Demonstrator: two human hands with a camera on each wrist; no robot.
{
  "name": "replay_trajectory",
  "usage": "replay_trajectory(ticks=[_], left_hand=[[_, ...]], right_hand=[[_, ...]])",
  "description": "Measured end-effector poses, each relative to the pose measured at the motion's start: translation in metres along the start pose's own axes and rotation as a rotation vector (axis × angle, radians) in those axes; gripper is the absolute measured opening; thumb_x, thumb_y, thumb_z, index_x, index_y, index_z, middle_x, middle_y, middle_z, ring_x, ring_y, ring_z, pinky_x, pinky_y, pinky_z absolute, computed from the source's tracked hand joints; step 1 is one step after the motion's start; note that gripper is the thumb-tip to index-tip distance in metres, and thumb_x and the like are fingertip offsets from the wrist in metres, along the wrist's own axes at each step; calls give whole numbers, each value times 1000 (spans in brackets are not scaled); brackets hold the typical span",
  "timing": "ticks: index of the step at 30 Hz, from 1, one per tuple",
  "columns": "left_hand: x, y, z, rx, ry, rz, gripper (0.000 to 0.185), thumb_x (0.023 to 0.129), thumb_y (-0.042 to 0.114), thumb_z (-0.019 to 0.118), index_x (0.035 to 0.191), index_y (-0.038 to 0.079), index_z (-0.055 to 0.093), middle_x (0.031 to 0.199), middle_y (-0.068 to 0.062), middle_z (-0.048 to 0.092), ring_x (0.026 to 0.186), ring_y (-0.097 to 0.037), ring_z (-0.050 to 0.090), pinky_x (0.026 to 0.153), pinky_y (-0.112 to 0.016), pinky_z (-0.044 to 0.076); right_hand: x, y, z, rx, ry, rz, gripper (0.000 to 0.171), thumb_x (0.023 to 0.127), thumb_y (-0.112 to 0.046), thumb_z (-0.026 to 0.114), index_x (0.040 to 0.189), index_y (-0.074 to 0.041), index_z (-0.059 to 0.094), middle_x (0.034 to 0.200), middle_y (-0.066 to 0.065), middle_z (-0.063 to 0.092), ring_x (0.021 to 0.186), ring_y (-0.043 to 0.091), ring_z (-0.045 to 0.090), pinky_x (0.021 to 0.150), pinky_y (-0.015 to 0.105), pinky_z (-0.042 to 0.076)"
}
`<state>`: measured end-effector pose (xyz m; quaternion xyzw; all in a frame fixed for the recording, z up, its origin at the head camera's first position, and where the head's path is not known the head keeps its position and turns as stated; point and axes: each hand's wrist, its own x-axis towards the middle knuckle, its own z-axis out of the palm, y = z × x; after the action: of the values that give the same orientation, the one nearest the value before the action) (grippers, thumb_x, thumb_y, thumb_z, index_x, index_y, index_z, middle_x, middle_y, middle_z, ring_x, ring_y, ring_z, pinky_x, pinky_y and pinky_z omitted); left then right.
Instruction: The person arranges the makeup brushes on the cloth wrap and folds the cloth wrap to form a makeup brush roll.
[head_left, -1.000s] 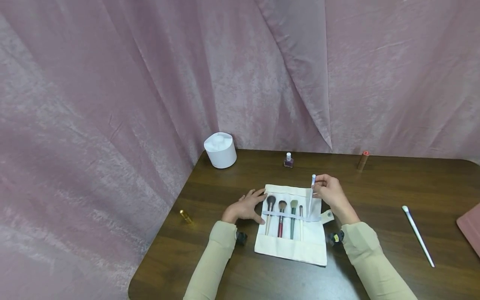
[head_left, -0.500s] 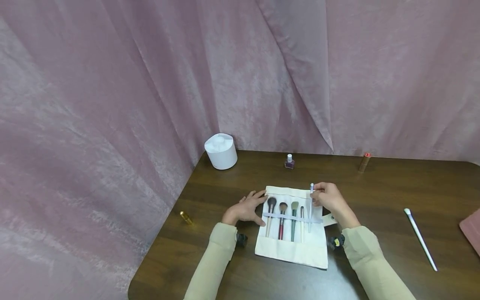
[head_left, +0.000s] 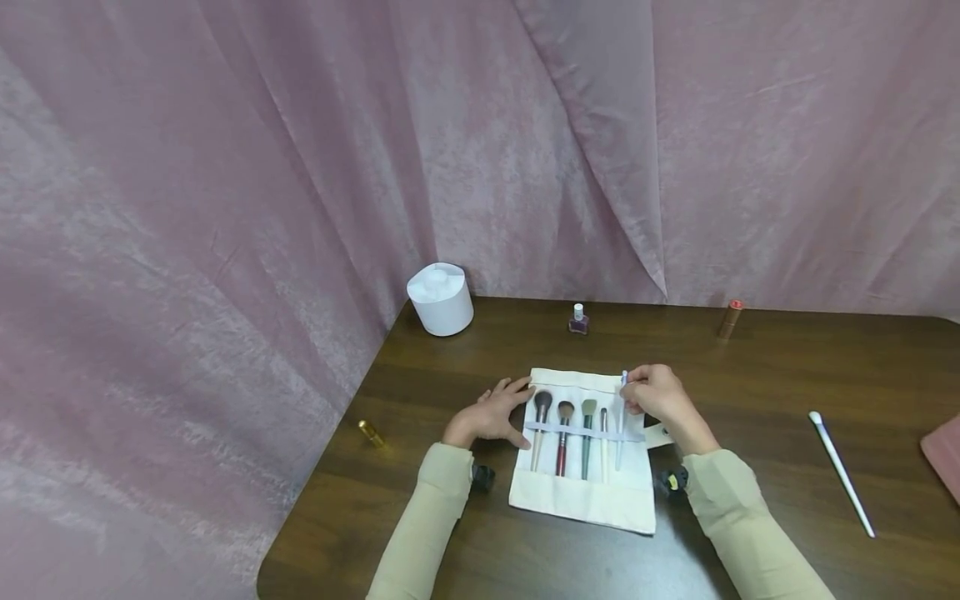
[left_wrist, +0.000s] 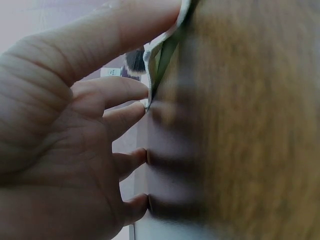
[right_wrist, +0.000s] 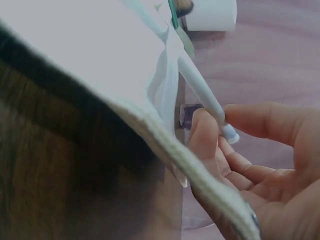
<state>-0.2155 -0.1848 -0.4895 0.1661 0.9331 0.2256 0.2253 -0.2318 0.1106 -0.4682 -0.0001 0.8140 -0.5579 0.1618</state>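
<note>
A white cloth brush roll (head_left: pixel 581 505) lies unrolled on the table, a pale elastic band across its middle. Several makeup brushes stand side by side under the band, among them a red-handled brush (head_left: pixel 561 460) and a green-handled brush (head_left: pixel 586 458). My right hand (head_left: pixel 660 397) pinches a slim white makeup brush (right_wrist: pixel 202 90) near its top end, between thumb and fingers. That brush lies along the roll's right side and passes the band. With fingers spread, my left hand (head_left: pixel 491 415) rests on the roll's left edge; its thumb and nearer fingertips touch the cloth (left_wrist: pixel 149 60).
Another white brush (head_left: pixel 842 473) lies on the table at right, near a pink item (head_left: pixel 945 454) at the frame's edge. Behind the roll stand a white round container (head_left: pixel 442 304), a nail polish bottle (head_left: pixel 578 321) and a lipstick tube (head_left: pixel 730 320). A gold tube (head_left: pixel 371 433) lies left.
My right hand has come down toward the roll, and the pinched brush has slid lower through the band and now lies flatter. My left hand has stayed on the edge.
</note>
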Motion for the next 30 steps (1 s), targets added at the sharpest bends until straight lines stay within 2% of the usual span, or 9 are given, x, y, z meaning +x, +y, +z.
replay_trajectory(ticks=[5,9,15,20,24,30], left_hand=[[0,0,0,0,6,8,98,80,27,88,160,14,33,169,0,13,154,-32,4,120,-58,10],[0,0,0,-6,7,6,97,79,27,89,159,13,35,169,0,14,154,-32,4,120,-59,10],[0,1,0,-5,5,5,97,80,26,89,159,13,35,169,0,14,154,-32,4,120,-58,10],[-1,1,-1,-7,9,8,96,80,26,88,159,12,35,169,-1,13,154,-33,4,119,-59,9],[-2,1,-2,-9,6,11,96,81,25,88,159,12,34,169,-1,13,154,-33,3,119,-59,9],[-3,2,0,-8,4,12,96,81,25,87,159,12,33,169,-1,13,154,-33,3,120,-59,9]], right_hand=[[-3,-2,1,-31,6,18,22,95,-2,60,107,17,59,83,16,62,66,18,60,60,30,56],[-5,-3,3,-63,5,22,19,95,-2,61,101,15,63,75,12,62,62,17,59,58,30,54],[-7,-1,5,-249,42,-45,16,89,-7,65,83,6,72,63,3,59,61,17,53,56,29,44],[-7,1,9,-345,72,-56,22,87,-11,65,67,-1,69,58,1,57,57,18,49,53,30,38],[-8,1,12,-404,77,-53,26,87,-15,65,63,-5,67,58,1,57,57,19,49,52,32,38],[-11,1,14,-490,83,-40,31,87,-18,64,58,-9,59,56,1,48,56,20,46,53,33,35]])
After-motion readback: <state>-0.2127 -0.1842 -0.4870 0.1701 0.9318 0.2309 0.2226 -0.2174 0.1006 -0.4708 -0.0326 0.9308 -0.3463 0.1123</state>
